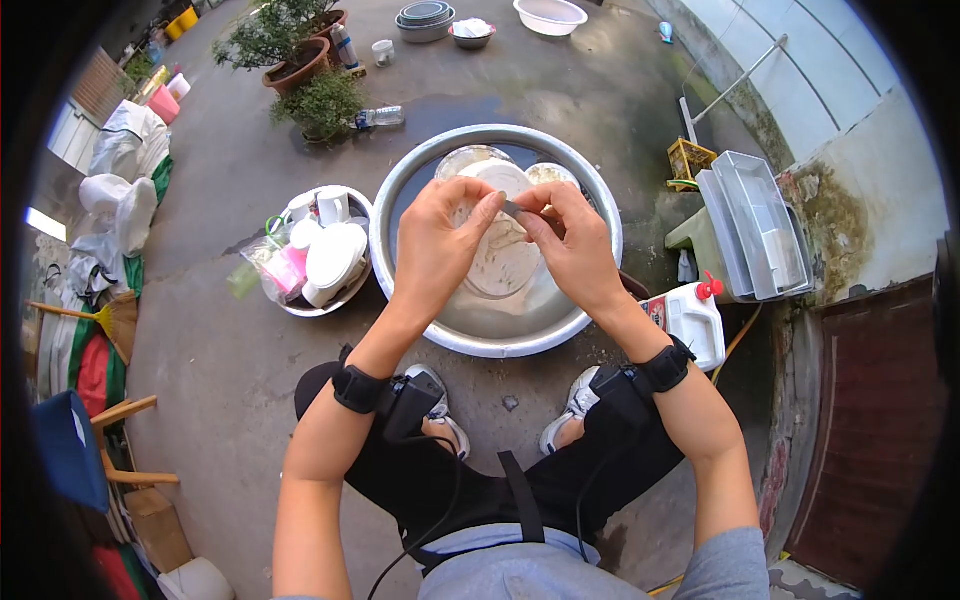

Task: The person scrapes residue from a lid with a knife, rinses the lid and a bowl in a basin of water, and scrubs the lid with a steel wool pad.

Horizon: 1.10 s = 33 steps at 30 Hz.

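My left hand (448,240) and my right hand (578,245) meet above a large metal basin (500,347). Thumbs and fingertips of both pinch a small dark, flat piece (512,208); its kind is too small to make out. Below the hands, water in the basin surrounds a pale round dish-like thing (508,268) and other whitish round pieces, partly hidden by my hands. To the left of the big basin stands a smaller white basin (318,312), heaped with white containers (336,255) and a pink item in clear plastic (288,270).
A white jug with a red cap (697,325) and clear plastic bins (755,225) stand at the right by the wall. Potted plants (298,72), a plastic bottle (380,117) and stacked tubs (425,25) are farther off. A wooden-legged stool (75,450) is at the left.
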Available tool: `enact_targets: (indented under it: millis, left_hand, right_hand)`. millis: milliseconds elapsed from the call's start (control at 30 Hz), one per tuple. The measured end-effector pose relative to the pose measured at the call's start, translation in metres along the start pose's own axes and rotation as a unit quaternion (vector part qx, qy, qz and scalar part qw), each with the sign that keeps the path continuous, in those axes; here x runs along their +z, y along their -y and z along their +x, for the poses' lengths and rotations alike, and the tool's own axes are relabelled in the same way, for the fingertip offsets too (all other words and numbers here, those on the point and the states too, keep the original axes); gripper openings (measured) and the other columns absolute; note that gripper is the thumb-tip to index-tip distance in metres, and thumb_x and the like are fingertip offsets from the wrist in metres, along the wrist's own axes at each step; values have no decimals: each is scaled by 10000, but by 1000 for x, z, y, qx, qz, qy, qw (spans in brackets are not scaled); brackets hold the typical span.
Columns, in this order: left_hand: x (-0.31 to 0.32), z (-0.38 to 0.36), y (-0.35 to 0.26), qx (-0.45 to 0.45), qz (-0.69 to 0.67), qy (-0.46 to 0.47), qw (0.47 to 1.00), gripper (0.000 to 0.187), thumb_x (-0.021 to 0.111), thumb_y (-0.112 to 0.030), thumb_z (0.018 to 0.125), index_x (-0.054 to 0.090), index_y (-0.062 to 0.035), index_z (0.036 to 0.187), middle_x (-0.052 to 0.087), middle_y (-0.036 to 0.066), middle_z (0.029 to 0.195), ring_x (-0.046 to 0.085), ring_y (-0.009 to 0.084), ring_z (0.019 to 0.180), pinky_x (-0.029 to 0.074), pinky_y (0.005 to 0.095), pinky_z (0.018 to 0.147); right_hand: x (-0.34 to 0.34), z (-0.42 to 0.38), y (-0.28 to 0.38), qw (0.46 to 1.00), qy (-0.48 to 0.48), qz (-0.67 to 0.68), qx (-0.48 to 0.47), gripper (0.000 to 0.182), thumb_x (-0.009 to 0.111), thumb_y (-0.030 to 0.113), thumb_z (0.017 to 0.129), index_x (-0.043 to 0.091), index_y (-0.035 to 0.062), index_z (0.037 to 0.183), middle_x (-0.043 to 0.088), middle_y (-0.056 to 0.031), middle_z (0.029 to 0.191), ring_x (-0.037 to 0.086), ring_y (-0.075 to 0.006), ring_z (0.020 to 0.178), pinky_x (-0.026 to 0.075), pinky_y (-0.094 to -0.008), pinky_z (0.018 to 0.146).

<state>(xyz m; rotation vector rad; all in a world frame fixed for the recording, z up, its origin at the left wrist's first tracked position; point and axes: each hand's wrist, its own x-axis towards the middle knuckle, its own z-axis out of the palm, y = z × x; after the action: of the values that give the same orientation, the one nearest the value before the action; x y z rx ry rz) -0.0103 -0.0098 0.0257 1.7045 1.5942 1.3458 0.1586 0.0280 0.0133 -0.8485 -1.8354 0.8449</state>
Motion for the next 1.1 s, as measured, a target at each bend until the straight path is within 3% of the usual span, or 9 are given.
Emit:
enact_targets:
  millis: [267,300,367,533,667,800,833,967,1100]
  left_hand:
    - [9,8,34,-32,54,-23,998,249,646,-266,908,643,-17,930,648,93,824,601,159,767,467,297,709]
    - [12,12,46,-33,55,-21,998,249,646,-266,908,643,-17,930,648,93,824,601,159,767,467,297,709]
    - [23,18,68,-83,58,17,995,278,655,-315,880,660,-37,872,638,158,835,619,311,778,465,389,690]
    - [72,13,115,-119,86,18,989,364,606,-391,893,667,-49,786,647,162,840,614,332,782,461,415,703]
    - [121,-24,166,-205,96,44,973,337,582,-341,902,680,-57,749,639,165,813,603,327,804,458,415,718]
    - [155,-56,215,-222,-10,7,975,149,677,-181,802,682,-55,881,652,136,960,595,299,912,458,381,814]
    - [157,-62,226,-255,-56,35,965,257,691,-44,737,654,-54,991,634,105,1073,585,246,1036,444,349,904]
    - [175,-84,255,-319,-211,22,924,576,652,83,719,492,-58,1254,548,98,1233,533,196,1129,421,301,977]
    - [212,-106,299,-362,-191,-39,912,546,662,7,787,461,-29,1294,553,159,1236,549,227,1127,441,324,964]
  right_hand:
    - [-24,3,-33,996,-20,-9,89,150,595,53,901,607,-20,1032,633,-77,889,627,-141,663,509,-278,625]
    - [-28,5,-45,985,-19,24,171,161,585,92,920,611,-14,1038,637,-65,877,627,-128,678,507,-268,624]
    - [-34,7,-77,959,2,63,278,205,554,190,959,594,36,1088,644,-40,848,617,-107,707,498,-245,616]
    - [-16,-7,-125,891,-19,93,445,207,496,204,984,536,100,1159,646,-43,850,594,-97,693,490,-249,576]
    - [12,-57,-198,831,-52,119,540,204,470,145,977,552,50,1138,630,-39,854,578,-97,672,491,-248,570]
    - [28,-90,-237,764,-76,191,612,188,495,51,939,557,53,1117,579,-36,885,555,-94,705,494,-240,589]
    - [30,-96,-243,760,-82,210,609,189,490,59,945,555,59,1122,576,-37,886,557,-100,709,501,-246,600]
    - [36,-107,-255,714,-120,239,647,204,472,90,968,533,89,1163,569,-47,892,565,-128,736,524,-271,627]
    - [55,-129,-297,685,-158,214,679,157,514,91,946,509,29,1091,568,-78,869,563,-155,674,513,-282,550]
